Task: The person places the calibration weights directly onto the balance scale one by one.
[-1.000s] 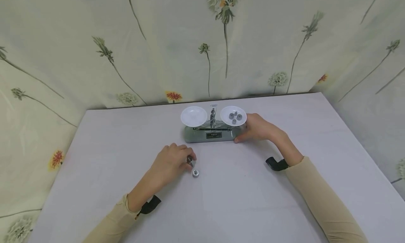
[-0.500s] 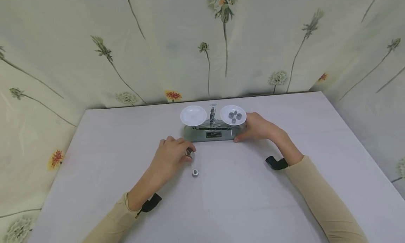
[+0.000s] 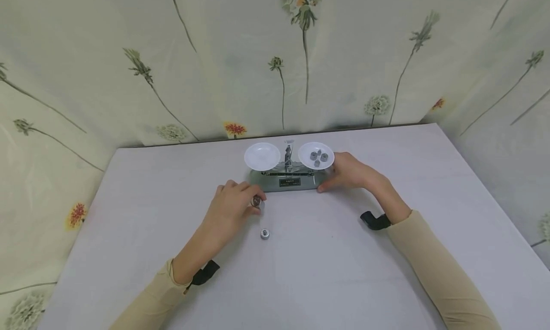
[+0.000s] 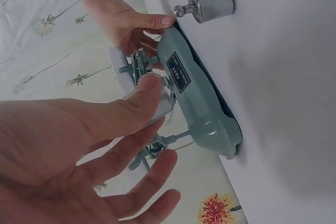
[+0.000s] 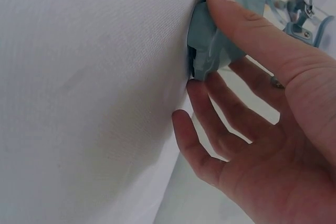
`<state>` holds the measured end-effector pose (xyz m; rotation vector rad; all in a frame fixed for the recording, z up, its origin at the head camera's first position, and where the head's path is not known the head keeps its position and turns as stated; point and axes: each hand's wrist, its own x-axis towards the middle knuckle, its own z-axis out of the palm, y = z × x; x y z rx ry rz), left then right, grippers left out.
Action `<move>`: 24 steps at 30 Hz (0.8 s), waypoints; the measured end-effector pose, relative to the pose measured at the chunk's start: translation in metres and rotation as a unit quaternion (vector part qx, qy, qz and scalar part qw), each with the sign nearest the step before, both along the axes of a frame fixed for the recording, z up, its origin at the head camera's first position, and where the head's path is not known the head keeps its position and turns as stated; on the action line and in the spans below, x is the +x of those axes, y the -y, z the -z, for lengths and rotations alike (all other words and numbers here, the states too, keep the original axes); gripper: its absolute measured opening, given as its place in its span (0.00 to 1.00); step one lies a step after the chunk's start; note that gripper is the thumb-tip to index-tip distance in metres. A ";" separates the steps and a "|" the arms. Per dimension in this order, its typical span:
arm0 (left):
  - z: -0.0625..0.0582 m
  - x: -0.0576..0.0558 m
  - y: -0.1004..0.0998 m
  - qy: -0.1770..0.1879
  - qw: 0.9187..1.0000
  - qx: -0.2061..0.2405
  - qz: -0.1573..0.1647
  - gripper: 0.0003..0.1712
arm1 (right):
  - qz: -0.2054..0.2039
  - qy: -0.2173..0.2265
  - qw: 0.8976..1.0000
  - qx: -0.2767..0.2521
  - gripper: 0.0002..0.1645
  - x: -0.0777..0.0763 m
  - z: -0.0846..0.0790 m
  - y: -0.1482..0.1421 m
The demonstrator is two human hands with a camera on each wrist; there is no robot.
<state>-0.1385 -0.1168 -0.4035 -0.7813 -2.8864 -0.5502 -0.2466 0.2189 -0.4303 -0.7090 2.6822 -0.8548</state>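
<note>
A balance scale (image 3: pixel 267 182) with a green base and two white pans stands toward the back of the table. My left hand (image 3: pixel 227 208) pinches a metal weight (image 3: pixel 256 201) between thumb and fingertips, just in front of the base's left end. In the left wrist view, the thumb partly covers this weight (image 4: pixel 165 107), and the other fingers are spread. My right hand (image 3: pixel 350 171) holds the right end of the base, thumb in front and fingers around the end. Another knobbed weight (image 3: pixel 264 234) is on the table, lying nearer than the left hand's fingertips.
The right pan (image 3: pixel 305 163) bears several small weights (image 3: pixel 317 163); the left pan (image 3: pixel 262 156) is bare. Behind the white-covered table (image 3: pixel 331 272) hangs a flower-print cloth (image 3: pixel 240 81). A black wrist mount (image 3: pixel 375 221) juts from each wrist.
My left hand has lifted its weight and carried it away from the knobbed weight on the table, toward the scale. The right hand has stayed on the base.
</note>
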 end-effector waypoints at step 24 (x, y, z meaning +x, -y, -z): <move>-0.020 -0.008 0.001 -0.031 0.999 0.014 -0.017 0.17 | -0.006 -0.003 1.000 0.002 0.51 0.000 0.001 0.000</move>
